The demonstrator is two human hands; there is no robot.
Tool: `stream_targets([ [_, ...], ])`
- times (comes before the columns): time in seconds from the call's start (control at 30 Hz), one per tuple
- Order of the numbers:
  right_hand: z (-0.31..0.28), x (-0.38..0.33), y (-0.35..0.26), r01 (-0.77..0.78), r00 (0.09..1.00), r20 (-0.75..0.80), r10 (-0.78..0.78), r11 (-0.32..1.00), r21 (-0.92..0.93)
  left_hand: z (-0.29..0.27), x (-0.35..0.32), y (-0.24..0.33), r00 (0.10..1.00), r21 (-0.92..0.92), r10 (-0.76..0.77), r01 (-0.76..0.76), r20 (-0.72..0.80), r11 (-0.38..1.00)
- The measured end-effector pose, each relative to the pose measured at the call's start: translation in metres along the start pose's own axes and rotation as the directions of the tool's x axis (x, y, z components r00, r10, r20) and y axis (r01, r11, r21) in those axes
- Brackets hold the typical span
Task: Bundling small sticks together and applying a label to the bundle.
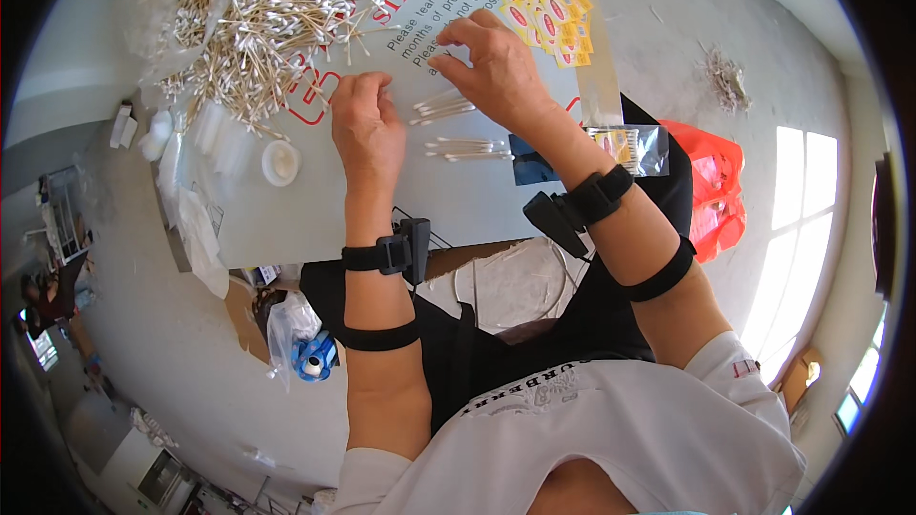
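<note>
A large heap of cotton swabs [277, 33] with wooden sticks lies at the far left of the table. Beside its near right edge, my left hand [364, 129] has its fingers curled together; whatever they may hold is hidden. My right hand [501, 72] is over the table with thumb and forefinger apart and nothing seen between them. Below it lie two small bunches of swabs, an upper bunch [444, 107] partly behind the hand and a lower bunch [468, 149]. Small yellow cards [551, 14] overlap in a pile beyond my right hand.
A clear packet [639, 149] with swabs and a yellow card lies under my right forearm, beside a dark blue piece [530, 164]. A round white container [281, 163] and clear plastic bags [196, 229] are at the left edge. A red bag [711, 186] sits right of my leg.
</note>
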State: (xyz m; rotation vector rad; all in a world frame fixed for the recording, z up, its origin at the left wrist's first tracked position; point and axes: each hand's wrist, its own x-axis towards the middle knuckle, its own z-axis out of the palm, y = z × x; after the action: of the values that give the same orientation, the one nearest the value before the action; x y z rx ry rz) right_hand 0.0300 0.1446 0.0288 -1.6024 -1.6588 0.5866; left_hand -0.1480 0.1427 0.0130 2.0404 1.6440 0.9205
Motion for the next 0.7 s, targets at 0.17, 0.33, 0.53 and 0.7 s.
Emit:
stream_targets([
  [0.17,0.043,0.045,-0.022,0.114,0.993,0.011,-0.116,0.959,-0.260,0.001,0.018,-0.011,0.992,0.090,-0.028,0.040,-0.126,0.995],
  [0.33,0.065,0.059,-0.021,0.094,0.994,0.093,-0.065,0.930,-0.355,-0.004,0.042,-0.007,0.971,0.011,-0.219,0.221,-0.096,0.975],
  [0.53,0.058,0.053,-0.004,0.135,0.990,0.073,-0.118,0.944,-0.302,-0.006,0.053,-0.005,0.954,0.376,-0.293,0.294,-0.062,0.878],
  [0.7,0.019,0.040,0.014,0.320,0.935,0.238,-0.261,0.913,-0.253,-0.010,0.039,-0.020,0.953,0.271,-0.279,0.301,-0.117,0.914],
])
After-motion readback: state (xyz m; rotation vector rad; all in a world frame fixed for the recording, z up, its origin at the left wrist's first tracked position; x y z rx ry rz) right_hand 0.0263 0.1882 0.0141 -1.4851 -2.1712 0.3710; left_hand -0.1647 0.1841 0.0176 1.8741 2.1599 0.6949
